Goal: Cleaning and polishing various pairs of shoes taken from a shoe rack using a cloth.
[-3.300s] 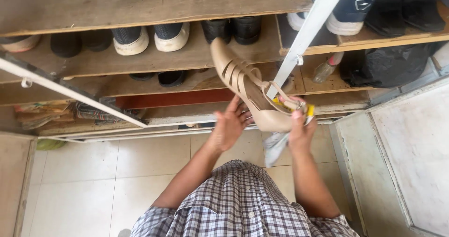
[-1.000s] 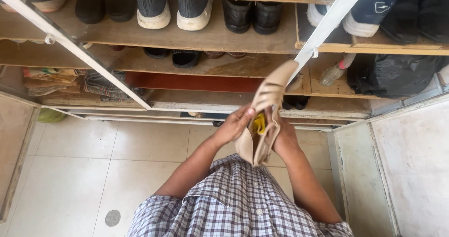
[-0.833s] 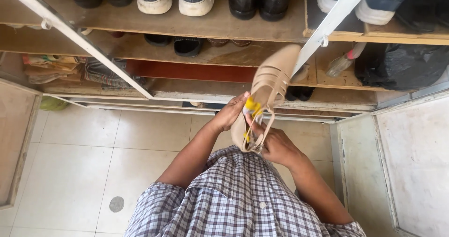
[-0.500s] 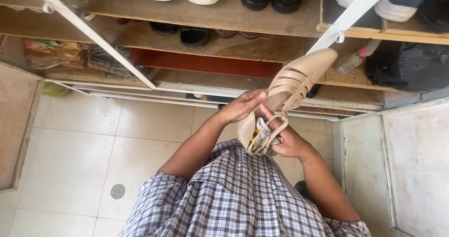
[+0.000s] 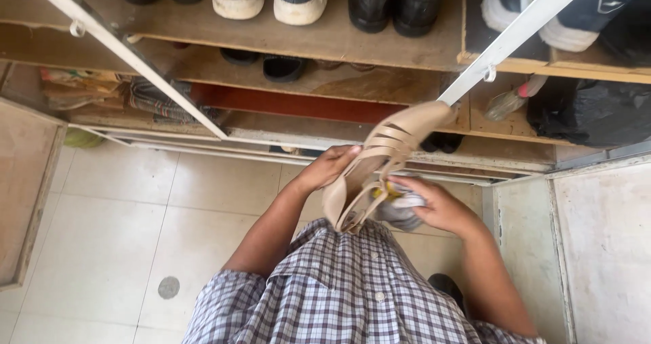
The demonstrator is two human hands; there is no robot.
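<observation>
The left hand (image 5: 325, 171) wraps the beige sandal (image 5: 380, 157) at mid-sole, toe aimed at one o'clock toward the shelf (image 5: 380, 45); it looks light, stiff-soled, with floppy straps. The right hand (image 5: 437, 205) seemingly pinches a cloth (image 5: 400, 208) against the heel

Head-worn view, steeply downward, close.
</observation>
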